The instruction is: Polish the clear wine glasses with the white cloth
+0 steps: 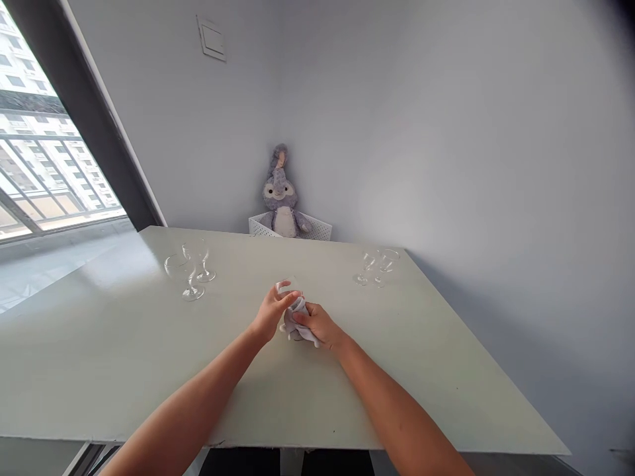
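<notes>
A clear stemmed glass (288,285) is between my hands over the middle of the table. My left hand (274,307) is wrapped round its bowl. In my right hand (320,322) a light grey cloth (299,328) is bunched, pressed around the lower part of the glass. The cloth hides the stem and most of the foot. Both hands touch, or nearly touch, at the glass.
Two stemmed glasses stand on the left, one nearer (192,291) and one farther (205,274). Two smaller ones, a left glass (368,262) and a right glass (387,260), stand at the back right. Behind the pale table (426,370), a plush toy (284,211) sits in a white basket (317,228).
</notes>
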The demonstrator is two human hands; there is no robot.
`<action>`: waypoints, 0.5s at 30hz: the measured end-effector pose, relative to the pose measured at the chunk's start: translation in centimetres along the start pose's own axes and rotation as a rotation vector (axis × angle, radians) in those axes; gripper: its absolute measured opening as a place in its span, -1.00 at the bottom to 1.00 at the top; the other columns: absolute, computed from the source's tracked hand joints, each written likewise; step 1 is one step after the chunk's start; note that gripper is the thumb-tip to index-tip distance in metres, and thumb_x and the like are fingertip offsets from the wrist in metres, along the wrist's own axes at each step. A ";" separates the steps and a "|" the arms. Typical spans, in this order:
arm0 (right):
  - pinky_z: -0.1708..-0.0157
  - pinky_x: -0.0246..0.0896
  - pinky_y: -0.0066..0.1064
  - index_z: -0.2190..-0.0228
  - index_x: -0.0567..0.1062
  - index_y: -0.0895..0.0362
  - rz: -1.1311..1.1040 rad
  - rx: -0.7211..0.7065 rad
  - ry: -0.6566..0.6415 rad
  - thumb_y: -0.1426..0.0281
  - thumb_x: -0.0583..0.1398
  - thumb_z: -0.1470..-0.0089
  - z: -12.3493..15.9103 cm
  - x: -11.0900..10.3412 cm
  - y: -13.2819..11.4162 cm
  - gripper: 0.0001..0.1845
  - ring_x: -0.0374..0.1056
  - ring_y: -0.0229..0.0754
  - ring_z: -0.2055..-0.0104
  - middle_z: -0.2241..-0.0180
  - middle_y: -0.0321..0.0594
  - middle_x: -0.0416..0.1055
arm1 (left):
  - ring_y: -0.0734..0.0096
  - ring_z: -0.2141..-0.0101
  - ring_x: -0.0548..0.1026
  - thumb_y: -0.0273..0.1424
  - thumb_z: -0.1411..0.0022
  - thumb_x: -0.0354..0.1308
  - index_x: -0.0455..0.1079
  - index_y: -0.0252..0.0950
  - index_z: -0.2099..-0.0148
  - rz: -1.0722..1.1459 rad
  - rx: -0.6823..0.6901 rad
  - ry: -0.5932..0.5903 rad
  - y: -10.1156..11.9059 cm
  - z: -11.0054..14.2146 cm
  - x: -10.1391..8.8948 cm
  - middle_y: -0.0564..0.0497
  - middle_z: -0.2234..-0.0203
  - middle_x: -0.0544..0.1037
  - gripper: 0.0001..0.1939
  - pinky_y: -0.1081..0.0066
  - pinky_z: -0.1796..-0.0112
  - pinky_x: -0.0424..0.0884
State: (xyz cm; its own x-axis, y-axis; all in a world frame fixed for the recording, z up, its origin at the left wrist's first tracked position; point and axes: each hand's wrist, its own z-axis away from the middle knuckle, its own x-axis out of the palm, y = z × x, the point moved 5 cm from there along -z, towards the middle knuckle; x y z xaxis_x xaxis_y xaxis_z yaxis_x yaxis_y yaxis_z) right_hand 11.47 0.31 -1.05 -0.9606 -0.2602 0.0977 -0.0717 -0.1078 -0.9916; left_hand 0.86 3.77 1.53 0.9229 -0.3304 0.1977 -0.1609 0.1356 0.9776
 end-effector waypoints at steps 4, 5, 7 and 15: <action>0.47 0.11 -0.39 0.40 0.38 0.10 0.692 -0.268 0.349 0.29 0.07 -0.02 0.3 -1.1 -1.3 -0.84 0.23 -0.21 0.48 0.49 -0.26 0.35 | 0.35 0.15 0.42 -0.23 0.03 0.23 0.08 -0.20 -0.01 0.080 0.036 0.143 -0.7 -0.1 -0.2 -0.08 0.17 0.45 -0.41 0.30 0.14 0.32; 0.44 0.10 -0.37 0.38 0.38 0.10 0.811 -0.337 0.393 0.32 0.03 -0.04 0.5 -1.3 -1.6 -0.83 0.24 -0.19 0.45 0.45 -0.22 0.36 | 0.38 0.18 0.43 -0.24 0.03 0.24 0.07 -0.19 0.00 0.124 0.035 0.164 -0.8 -0.2 -0.4 -0.06 0.19 0.46 -0.42 0.31 0.16 0.35; 0.39 0.10 -0.35 0.33 0.39 0.12 0.931 -0.441 0.482 0.35 -0.03 -0.09 0.9 -2.0 -2.3 -0.77 0.27 -0.14 0.38 0.39 -0.15 0.37 | 0.42 0.26 0.47 -0.25 0.04 0.25 0.08 -0.20 0.06 0.221 0.014 0.211 -1.0 -0.6 -1.0 -0.01 0.26 0.46 -0.46 0.33 0.22 0.40; 0.17 0.10 -0.30 0.12 0.36 0.04 1.174 -0.734 0.124 0.18 -0.04 -0.14 2.0 0.3 -4.6 -0.65 0.23 -0.10 0.14 0.09 -0.09 0.29 | 0.39 0.42 0.50 -0.12 -0.06 0.11 0.21 -0.32 0.32 0.249 -0.206 0.126 -1.1 -2.4 -3.9 -0.03 0.44 0.47 -0.65 0.42 0.38 0.45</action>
State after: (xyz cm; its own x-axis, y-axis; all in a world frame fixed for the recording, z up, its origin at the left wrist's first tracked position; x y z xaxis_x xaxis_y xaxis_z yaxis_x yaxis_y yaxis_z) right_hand 12.03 -1.24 3.74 -0.5710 0.2430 -0.7842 0.6988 0.6453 -0.3088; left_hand -1.72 7.17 -0.53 0.9022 -0.1466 0.4057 -0.3248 0.3879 0.8626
